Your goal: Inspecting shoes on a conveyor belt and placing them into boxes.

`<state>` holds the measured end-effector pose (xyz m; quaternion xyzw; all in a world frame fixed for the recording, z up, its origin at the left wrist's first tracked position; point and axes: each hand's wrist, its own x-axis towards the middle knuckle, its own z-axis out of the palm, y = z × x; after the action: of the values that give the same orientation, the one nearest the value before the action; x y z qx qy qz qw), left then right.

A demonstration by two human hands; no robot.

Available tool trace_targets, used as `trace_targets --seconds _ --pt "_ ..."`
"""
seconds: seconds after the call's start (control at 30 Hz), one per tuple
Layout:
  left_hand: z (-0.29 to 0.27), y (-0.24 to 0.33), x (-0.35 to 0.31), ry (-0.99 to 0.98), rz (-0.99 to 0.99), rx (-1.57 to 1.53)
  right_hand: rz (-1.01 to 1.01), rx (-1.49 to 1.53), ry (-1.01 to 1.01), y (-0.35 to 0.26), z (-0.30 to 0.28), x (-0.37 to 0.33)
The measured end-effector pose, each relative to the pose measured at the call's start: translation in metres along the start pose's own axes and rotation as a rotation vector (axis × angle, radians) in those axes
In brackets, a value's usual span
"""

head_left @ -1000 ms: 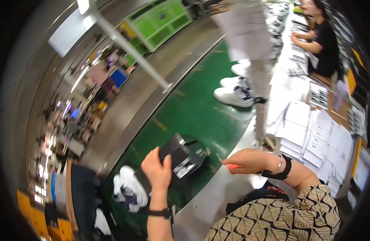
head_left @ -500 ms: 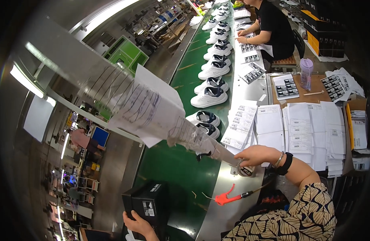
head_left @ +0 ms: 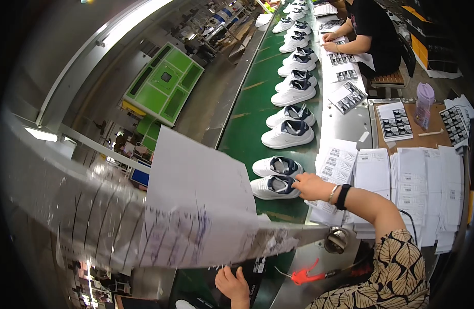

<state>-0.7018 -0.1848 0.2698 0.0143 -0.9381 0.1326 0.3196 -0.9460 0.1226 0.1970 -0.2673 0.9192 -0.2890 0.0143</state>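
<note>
My right hand (head_left: 313, 187) reaches over the green conveyor belt (head_left: 242, 134), its curled fingers closed at the dark heel collar of a white sneaker (head_left: 268, 188). Its mate, another white sneaker (head_left: 270, 166), lies close beside it on the far side. Low in the view my left hand (head_left: 233, 284) is against a black shoe box (head_left: 256, 278), fingers and thumb apart. Much of that box is hidden behind a slanting post (head_left: 113, 221) wrapped in clear film, with white paper (head_left: 196, 180) attached. A white rounded thing (head_left: 184, 304) shows at the bottom edge, too cut off to name.
Several pairs of white sneakers (head_left: 293, 90) line the belt farther off. Paper stacks (head_left: 373, 172) and a purple bottle (head_left: 425, 105) stand on the right. A red air gun (head_left: 306, 275) lies on the metal edge. A co-worker (head_left: 371, 38) sits at the far right.
My right hand has left the post's lower end and moved to the near sneaker pair's heels. The view has shifted, so the post now covers most of the shoe box near my left hand.
</note>
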Motion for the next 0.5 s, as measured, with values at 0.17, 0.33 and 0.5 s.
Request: trace_targets --seconds 0.17,0.33,0.5 --pt "-0.017 0.009 -0.031 -0.021 -0.068 -0.096 -0.191 -0.508 0.024 0.016 0.042 0.053" --pt "-0.015 0.031 -0.065 -0.204 -0.152 -0.145 -0.016 -0.618 -0.186 0.023 0.042 0.091" --pt "-0.005 0.03 -0.068 -0.266 -0.216 -0.171 -0.044 -0.702 -0.341 0.005 0.049 0.102"
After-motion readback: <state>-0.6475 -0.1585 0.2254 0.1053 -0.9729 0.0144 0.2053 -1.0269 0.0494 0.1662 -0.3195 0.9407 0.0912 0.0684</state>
